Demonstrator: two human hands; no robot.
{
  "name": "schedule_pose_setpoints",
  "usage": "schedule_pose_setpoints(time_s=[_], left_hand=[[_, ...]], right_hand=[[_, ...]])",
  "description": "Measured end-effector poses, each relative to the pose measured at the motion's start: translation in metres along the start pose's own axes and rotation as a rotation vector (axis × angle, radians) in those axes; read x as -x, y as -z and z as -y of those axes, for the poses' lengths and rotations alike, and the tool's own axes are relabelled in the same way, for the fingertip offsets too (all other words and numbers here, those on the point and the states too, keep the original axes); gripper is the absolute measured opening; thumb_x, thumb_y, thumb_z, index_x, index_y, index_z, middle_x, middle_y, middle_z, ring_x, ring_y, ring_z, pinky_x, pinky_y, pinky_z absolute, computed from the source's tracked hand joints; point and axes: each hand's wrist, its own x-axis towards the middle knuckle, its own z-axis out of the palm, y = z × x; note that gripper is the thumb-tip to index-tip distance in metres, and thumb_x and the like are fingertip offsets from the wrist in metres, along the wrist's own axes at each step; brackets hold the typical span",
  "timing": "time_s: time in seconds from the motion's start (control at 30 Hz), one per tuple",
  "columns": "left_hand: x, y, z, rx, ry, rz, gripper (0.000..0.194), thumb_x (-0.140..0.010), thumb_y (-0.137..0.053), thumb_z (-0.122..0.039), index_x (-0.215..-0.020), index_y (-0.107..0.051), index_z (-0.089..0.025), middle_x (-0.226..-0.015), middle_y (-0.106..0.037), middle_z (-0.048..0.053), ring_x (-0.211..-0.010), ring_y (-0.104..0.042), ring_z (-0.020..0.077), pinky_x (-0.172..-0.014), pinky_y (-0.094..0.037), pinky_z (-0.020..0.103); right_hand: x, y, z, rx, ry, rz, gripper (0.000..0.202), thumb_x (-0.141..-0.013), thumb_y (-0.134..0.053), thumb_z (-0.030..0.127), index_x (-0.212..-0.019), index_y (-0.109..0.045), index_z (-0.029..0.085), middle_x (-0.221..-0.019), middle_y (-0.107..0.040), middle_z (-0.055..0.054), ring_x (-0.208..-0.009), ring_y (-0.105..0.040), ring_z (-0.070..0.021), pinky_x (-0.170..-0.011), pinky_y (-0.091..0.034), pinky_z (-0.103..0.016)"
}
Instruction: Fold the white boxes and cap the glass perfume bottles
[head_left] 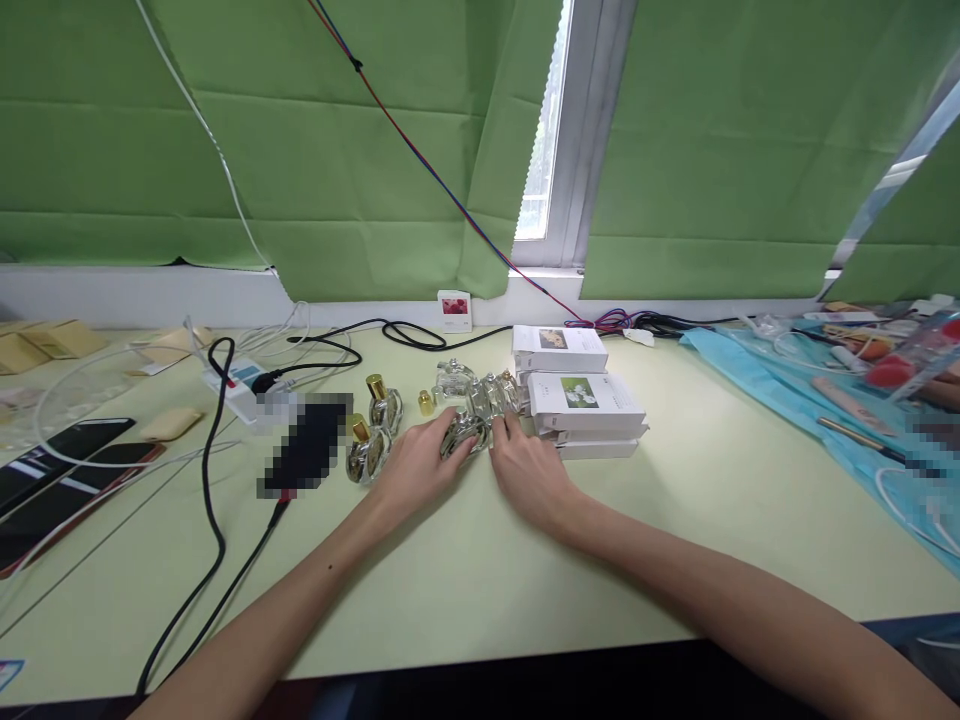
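My left hand (420, 455) is curled around a clear glass perfume bottle (466, 434) lying on the table, thumb in front and fingers behind. Close beside it, my right hand (531, 472) has its bent fingers pressed together against the near end of a row of glass bottles (491, 395); their tips are partly hidden. Behind these lies another clear bottle (454, 380), with a small gold cap (426, 403) to its left. Farther left are two round glass bottles with gold tops, one behind (385, 408) and one in front (367, 455).
White printed boxes (589, 405) are stacked right of the bottles. A blurred dark device (309, 445), black cables (217, 500) and phones (67, 490) lie left. Blue plastic sheeting (787, 385) with clutter covers the right side. A small card (454, 312) leans at the back.
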Motion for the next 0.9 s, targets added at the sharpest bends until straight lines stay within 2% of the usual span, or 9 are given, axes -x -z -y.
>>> schedule_pose_setpoints(time_s=[0.3,0.9], left_hand=[[-0.0006,0.0004,-0.0012,-0.004,0.016,0.003,0.03,-0.098,-0.049,-0.049,-0.105,-0.057,-0.021,-0.067,-0.066,0.003,-0.063,-0.064,0.0254,-0.058,-0.036,0.029],[0.0001,0.0024,-0.003,-0.003,0.017,0.005,0.03,-0.098,-0.049,-0.049,-0.104,-0.058,-0.021,-0.072,-0.069,0.004,-0.065,-0.066,0.0254,-0.059,-0.037,0.029]], right_hand=[[-0.0016,-0.0037,-0.0031,-0.014,0.004,-0.037,0.041,-0.091,-0.047,0.002,-0.131,-0.053,0.007,-0.125,-0.063,-0.025,-0.074,-0.074,-0.0232,-0.056,-0.059,-0.029],[-0.0055,-0.0041,-0.01,-0.081,-0.014,-0.039,0.052,-0.081,-0.052,-0.009,-0.129,-0.053,0.012,-0.116,-0.068,-0.02,-0.08,-0.077,-0.0267,-0.063,-0.06,-0.031]])
